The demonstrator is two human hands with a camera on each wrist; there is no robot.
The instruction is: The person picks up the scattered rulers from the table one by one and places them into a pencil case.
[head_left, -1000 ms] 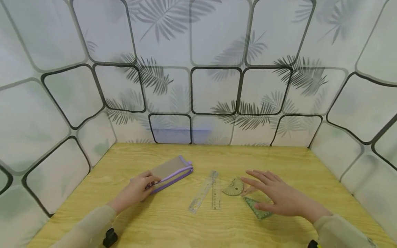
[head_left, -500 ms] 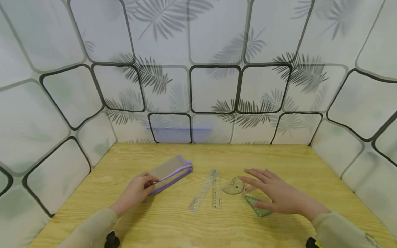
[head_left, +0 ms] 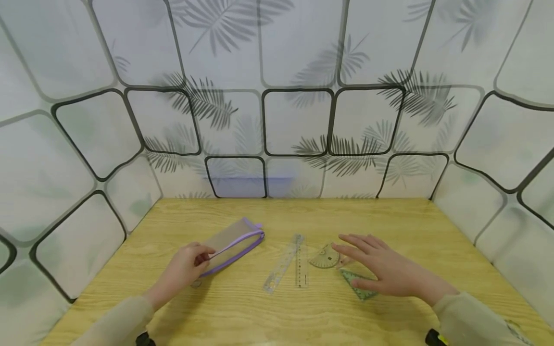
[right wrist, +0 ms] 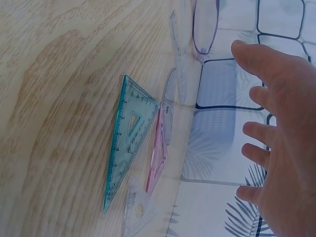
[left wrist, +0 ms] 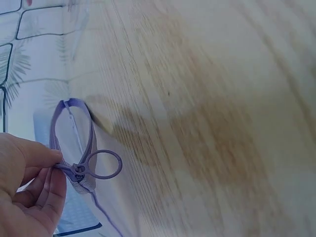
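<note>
**Op:** Head view first. My left hand (head_left: pixel 183 271) pinched the near end of the mesh pencil pouch (head_left: pixel 231 244), which lay flat on the wooden table (head_left: pixel 277 312), left of centre. My right hand (head_left: pixel 387 274) hung over the green set square (head_left: pixel 357 284), fingers straight and spread, holding nothing. Two clear rulers (head_left: pixel 290 264) lay side by side between the hands, and a protractor (head_left: pixel 325 258) sat just past the right fingertips.

**Obs:** What would doing the step well have asked of you?

**Op:** My judgement: a firm pinch on the zipper end to steady the pouch, then sliding the flat pieces to a spot where a fingertip could get under an edge. Thin plastic lying flat resists a straight pick-up.

**Obs:** Left wrist view?

**Op:** It showed what the head view could not: the left hand (left wrist: pixel 27 190) had thumb and fingers closed on the purple zipper slider, its ring pull (left wrist: pixel 103 164) hanging free. The pouch (left wrist: pixel 74 148) had its mouth gaping a little, the zip track bowed into a loop. Neither the rulers nor the right hand showed there.

**Obs:** Right wrist view?

**Op:** The right hand (right wrist: pixel 281 133) was open, fingers apart, clear of the table. The set square (right wrist: pixel 129 143) lay flat beneath, and only this view gave up a pink piece (right wrist: pixel 158 153) and a second clear triangle (right wrist: pixel 136 212) tucked beside it. The pouch (right wrist: pixel 205 24) showed far off, its mouth open. I could not tell whether any fingertip touched the plastic.
</note>
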